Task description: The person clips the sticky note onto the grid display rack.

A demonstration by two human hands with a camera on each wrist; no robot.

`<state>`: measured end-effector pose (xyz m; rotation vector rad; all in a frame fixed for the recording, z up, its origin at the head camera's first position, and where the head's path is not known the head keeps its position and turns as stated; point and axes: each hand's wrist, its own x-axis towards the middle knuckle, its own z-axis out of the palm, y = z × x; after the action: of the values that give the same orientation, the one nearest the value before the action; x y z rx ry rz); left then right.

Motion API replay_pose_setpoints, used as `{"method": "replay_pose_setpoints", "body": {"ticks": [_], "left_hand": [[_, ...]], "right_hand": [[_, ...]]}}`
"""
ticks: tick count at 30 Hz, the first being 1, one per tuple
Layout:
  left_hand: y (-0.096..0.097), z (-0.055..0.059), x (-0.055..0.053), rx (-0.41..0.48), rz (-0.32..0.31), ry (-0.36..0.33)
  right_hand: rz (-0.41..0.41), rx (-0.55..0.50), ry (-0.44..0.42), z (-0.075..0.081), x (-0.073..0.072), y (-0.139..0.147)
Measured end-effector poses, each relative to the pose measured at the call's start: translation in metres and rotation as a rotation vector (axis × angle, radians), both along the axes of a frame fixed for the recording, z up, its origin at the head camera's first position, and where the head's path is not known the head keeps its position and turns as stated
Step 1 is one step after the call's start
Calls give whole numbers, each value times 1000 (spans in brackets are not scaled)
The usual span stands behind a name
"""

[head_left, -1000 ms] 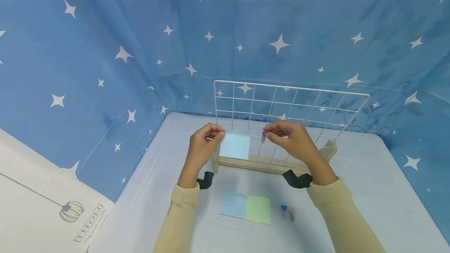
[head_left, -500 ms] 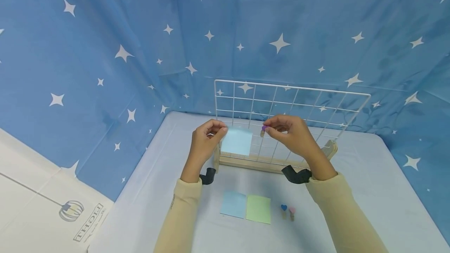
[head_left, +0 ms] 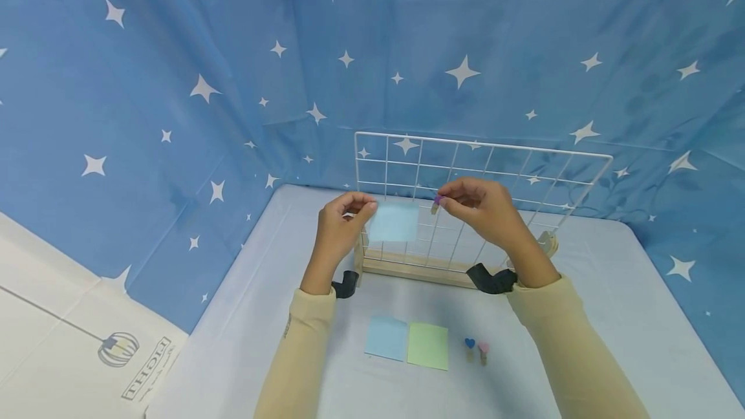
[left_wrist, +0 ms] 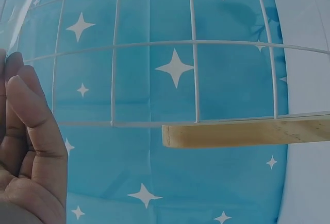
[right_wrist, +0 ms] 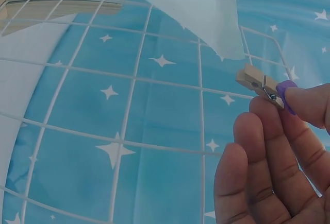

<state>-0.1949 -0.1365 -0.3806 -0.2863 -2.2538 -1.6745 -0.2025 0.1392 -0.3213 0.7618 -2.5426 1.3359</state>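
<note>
My left hand [head_left: 343, 224] pinches a light blue paper square [head_left: 394, 222] by its upper left corner, in front of the left part of a white wire grid [head_left: 483, 145]. To the right of the paper, my right hand [head_left: 485, 215] pinches a small wooden clothespin [right_wrist: 258, 82] by its purple end [right_wrist: 286, 94]. In the right wrist view the clothespin points toward the paper's edge, apart from it. The left wrist view shows the curled left fingers [left_wrist: 36, 110] at the side, with the paper largely out of sight.
The grid stands in a wooden base [head_left: 419, 272]. In front lie a blue paper square [head_left: 387, 339] and a green one [head_left: 427, 346]. Right of them are clothespins with a blue heart [head_left: 469, 344] and a pink heart [head_left: 484, 348]. A starry blue curtain [head_left: 361, 37] hangs behind.
Both hands have risen along the grid, carrying the paper and the clothespin upward. The papers and clothespins on the table have stayed where they were.
</note>
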Motion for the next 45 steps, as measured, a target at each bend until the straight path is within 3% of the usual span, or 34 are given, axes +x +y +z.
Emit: {"method": "replay_pose_setpoints", "body": {"ticks": [12,23,30,45], "left_hand": [[-2,4,-7,1,-26,41],[-3,10,-13,8,-43,53],[-1,14,-15,43,-47,68],[1,19,-22,66,-56,78]], "right_hand": [[0,6,19,10,-4,-2],[-58,66,49,19,-8,-7],[-35,90,78,27,-10,-8],[-54,91,63,38,-13,-13]]}}
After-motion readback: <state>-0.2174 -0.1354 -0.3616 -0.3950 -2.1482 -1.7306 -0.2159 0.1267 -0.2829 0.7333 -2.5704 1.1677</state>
